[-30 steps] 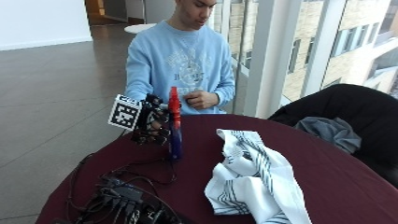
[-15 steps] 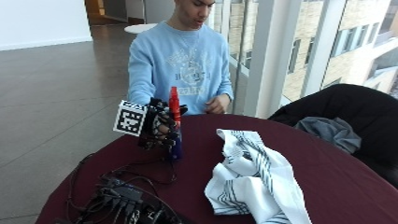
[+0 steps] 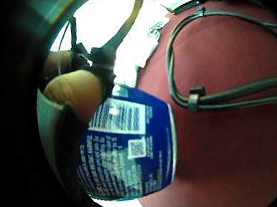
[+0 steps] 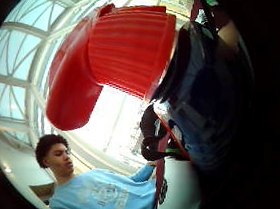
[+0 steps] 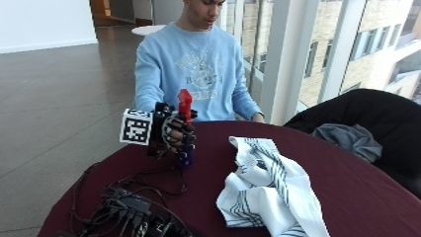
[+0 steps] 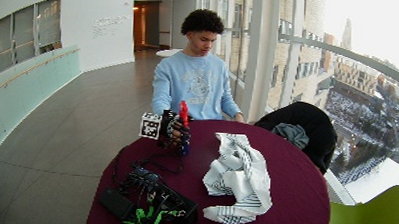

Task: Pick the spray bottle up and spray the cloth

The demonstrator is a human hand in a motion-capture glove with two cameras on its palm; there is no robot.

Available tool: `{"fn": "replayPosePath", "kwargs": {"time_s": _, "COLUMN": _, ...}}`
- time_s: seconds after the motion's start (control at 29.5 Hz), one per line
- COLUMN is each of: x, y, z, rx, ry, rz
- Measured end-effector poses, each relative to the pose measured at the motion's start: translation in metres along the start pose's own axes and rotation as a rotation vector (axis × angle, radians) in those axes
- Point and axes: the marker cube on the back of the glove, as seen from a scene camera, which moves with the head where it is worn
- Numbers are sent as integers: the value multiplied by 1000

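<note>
A spray bottle (image 5: 185,131) with a red spray head and a dark blue body stands upright near the left side of the round maroon table (image 5: 368,197). My gloved right hand (image 5: 174,136) grips its neck and body, fingers curled round it. The red head (image 4: 109,61) fills the thumb side palm view, and the blue labelled body (image 3: 128,145) fills the little finger side view above the tabletop. A white cloth with dark stripes (image 5: 270,190) lies crumpled on the table to the right of the bottle, apart from it. The bare left hand (image 5: 256,117) rests at the table's far edge.
A bundle of black cables and boxes (image 5: 135,215) lies on the table's near left, with cords running toward the hand. A dark chair with a grey garment (image 5: 349,138) stands behind the table at the right. A green chair (image 6: 369,218) shows beyond the table's right edge.
The hand with the bottle has shifted slightly; the grip on the bottle stays the same. The cloth has not moved.
</note>
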Motion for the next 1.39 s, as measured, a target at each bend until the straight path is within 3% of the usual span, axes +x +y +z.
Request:
{"fn": "replayPosePath", "kwargs": {"time_s": 0.27, "x": -46, "y": -21, "z": -13, "rx": -156, "ry": 29, "rz": -2}}
{"fn": "replayPosePath", "kwargs": {"time_s": 0.61, "x": -77, "y": -69, "z": 1, "rx": -357, "ry": 146, "rz": 102}}
{"fn": "replayPosePath", "kwargs": {"time_s": 1.39, "x": -58, "y": -95, "z": 53, "rx": -510, "ry": 234, "rz": 339}}
